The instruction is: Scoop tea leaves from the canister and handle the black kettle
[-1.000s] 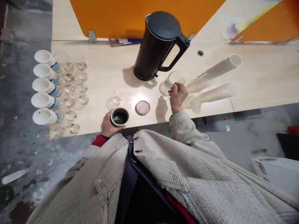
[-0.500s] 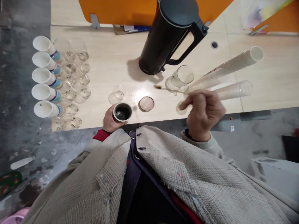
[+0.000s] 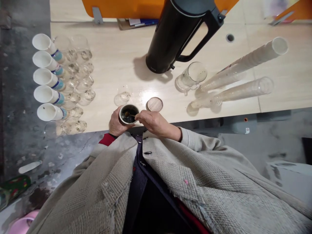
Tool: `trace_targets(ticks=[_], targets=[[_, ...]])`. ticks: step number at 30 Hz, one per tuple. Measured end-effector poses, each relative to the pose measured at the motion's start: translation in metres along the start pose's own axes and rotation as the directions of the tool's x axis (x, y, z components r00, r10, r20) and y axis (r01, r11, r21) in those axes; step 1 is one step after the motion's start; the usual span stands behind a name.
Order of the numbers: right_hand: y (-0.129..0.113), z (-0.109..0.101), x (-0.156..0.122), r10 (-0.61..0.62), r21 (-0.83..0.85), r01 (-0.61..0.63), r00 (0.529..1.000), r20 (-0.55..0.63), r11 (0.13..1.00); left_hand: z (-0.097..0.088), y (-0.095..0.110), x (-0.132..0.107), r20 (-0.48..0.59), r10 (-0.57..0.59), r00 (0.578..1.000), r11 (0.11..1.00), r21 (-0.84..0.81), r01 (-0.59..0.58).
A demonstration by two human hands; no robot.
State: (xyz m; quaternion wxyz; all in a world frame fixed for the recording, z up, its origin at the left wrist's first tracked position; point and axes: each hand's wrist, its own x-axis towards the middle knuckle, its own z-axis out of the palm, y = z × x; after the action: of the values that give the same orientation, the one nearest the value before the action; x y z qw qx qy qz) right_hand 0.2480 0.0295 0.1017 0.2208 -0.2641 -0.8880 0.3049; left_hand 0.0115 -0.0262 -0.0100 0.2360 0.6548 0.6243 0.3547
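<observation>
My left hand [image 3: 116, 123] is wrapped round a small canister [image 3: 128, 123] with a pale rim, near the front edge of the table. Dark loose flakes that look like tea leaves [image 3: 126, 119] lie inside it. My right hand [image 3: 156, 123] pinches a small spoon [image 3: 127, 114], its bowl down in the canister among the leaves. Just right of the canister lies a round wooden lid [image 3: 155, 104]. Behind the canister stands a clear plastic cup [image 3: 123, 95] with a few bits at its bottom.
A tall black kettle [image 3: 175, 35] stands at the back, with a glass mug [image 3: 193, 76] beside it. Stacks of paper cups [image 3: 258, 57] and clear cups [image 3: 243, 89] lie at right. Rows of paper cups [image 3: 45, 78] and clear cups [image 3: 84, 70] stand at left. An orange divider [image 3: 126, 8] borders the back.
My right hand has moved left from beside the clear cup stack, bringing the spoon down into the canister. My left hand still holds the canister in nearly the same place.
</observation>
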Motion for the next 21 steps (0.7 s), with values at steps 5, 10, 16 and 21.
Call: trace_targets(ticks=[5, 10, 16, 21], targets=[[-0.002, 0.007, 0.005, 0.028, 0.002, -0.029, 0.998, 0.057, 1.0, 0.0, -0.002, -0.002, -0.004, 0.03, 1.0, 1.0, -0.001, -0.03], [0.0, 0.009, 0.006, 0.014, -0.018, -0.013, 0.999, 0.039, 1.0, 0.0, -0.002, -0.002, -0.006, 0.026, 1.0, 1.0, -0.013, -0.026], [0.01, 0.021, 0.009, 0.005, 0.094, 0.001, 0.998, -0.066, 0.996, 0.002, -0.006, -0.001, -0.034, 0.001, 0.999, 0.999, -0.052, -0.003], [0.01, 0.021, 0.01, 0.035, 0.198, -0.01, 0.992, -0.121, 0.98, 0.004, -0.008, -0.001, -0.05, 0.026, 0.998, 0.999, -0.039, -0.028]])
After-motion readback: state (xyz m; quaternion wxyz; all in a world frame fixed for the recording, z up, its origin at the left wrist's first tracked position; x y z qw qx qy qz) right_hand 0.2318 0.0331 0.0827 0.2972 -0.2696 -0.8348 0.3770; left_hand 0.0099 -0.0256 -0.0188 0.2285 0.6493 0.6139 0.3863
